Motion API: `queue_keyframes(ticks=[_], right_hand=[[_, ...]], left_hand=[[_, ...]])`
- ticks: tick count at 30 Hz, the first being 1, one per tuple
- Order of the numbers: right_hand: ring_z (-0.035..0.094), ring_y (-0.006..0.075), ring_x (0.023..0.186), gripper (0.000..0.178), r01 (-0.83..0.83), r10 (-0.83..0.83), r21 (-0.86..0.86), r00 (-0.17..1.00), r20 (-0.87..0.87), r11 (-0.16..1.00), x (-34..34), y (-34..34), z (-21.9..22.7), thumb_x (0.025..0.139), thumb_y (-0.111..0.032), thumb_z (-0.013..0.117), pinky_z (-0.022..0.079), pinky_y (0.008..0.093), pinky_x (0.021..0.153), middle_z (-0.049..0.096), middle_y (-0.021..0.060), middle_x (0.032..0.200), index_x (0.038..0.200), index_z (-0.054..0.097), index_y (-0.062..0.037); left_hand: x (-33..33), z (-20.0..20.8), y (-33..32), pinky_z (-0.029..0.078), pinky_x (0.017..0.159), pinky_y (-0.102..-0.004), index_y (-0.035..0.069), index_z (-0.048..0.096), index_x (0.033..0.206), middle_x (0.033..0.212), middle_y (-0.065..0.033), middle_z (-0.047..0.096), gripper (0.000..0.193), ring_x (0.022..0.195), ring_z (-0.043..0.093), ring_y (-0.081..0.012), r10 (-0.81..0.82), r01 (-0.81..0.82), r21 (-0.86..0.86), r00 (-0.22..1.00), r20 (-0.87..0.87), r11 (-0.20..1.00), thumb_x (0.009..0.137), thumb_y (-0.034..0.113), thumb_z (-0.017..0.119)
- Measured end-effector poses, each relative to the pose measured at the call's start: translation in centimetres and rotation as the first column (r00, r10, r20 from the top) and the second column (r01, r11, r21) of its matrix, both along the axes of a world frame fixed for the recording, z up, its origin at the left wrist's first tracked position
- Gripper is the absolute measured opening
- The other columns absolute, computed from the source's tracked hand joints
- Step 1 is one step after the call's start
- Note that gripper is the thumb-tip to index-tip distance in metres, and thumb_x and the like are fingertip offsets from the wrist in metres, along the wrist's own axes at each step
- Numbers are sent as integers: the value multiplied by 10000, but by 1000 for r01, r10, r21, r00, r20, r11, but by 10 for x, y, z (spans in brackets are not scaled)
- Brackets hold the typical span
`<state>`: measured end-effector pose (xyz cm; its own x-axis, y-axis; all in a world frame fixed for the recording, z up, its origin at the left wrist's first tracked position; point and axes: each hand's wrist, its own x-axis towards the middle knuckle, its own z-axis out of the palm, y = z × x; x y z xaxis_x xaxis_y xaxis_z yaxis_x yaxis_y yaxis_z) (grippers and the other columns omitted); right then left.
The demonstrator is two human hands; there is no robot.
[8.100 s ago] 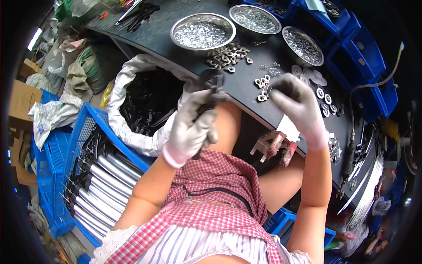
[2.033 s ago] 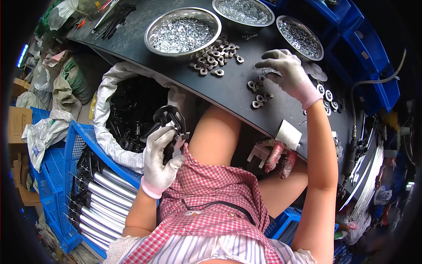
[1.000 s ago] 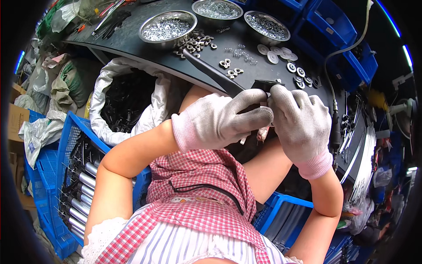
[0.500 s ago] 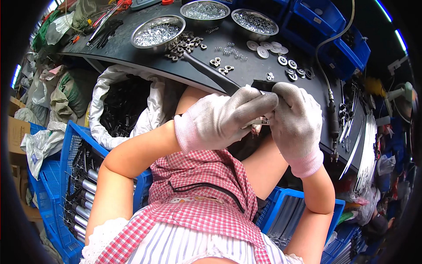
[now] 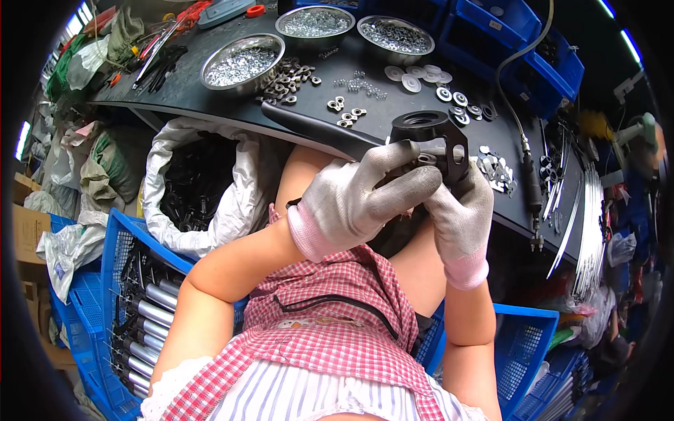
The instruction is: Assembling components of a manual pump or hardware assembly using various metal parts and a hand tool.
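Both gloved hands are together over my lap, at the table's near edge. They hold a black part with a ring-shaped collar (image 5: 420, 125) on top, a slotted bracket at its right side, and a long black lever handle (image 5: 319, 132) reaching out to the left. My left hand (image 5: 375, 193) is closed on it, thumb and forefinger across its front. My right hand (image 5: 460, 210) grips it from the right and below, its fingertips largely hidden behind the part. What lies between the two thumbs is hard to make out.
Three metal bowls (image 5: 242, 62) of small metal parts stand on the dark table (image 5: 281, 116). Loose metal pieces, springs (image 5: 360, 85), pale discs (image 5: 414, 77) and small plates (image 5: 497, 172) lie nearer. A cabled tool (image 5: 533, 186) hangs at right. Sack (image 5: 239, 210) and blue crates (image 5: 523, 351) flank me.
The black part has turned, so its ring collar and bracket now show above my hands. Its handle lies flatter. My right hand has dropped lower and uncovered small plates on the table.
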<state>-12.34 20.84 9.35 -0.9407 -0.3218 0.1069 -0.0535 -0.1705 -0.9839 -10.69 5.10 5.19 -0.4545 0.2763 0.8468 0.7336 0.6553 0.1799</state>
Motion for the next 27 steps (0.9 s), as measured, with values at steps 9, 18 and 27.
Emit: queue_keyframes(ticks=[9,18,27], right_hand=[[587,57,819,238,294,-302,-313,953,25,903,15,-26,-21,842,-16,666,474,196,726,650,23,949,1073,620,13],[609,69,778,249,299,-328,-435,945,9,849,20,-30,-29,838,29,643,496,188,667,662,57,944,1081,585,17],[606,126,838,399,78,-110,-165,975,-192,983,17,25,-49,782,-101,705,487,246,771,627,94,952,1129,567,37]], left_hand=[[7,-7,18,570,590,-344,125,588,1125,1164,-144,536,463,784,661,-298,28,-22,158,999,-33,987,688,14,693],[5,-10,26,561,591,-356,93,551,1166,1172,-154,538,506,804,655,-313,-49,58,275,998,-41,960,692,-1,703],[22,-11,22,468,840,-354,-13,473,1292,1101,-144,495,648,1000,526,-282,94,-119,113,975,202,987,693,-5,719]])
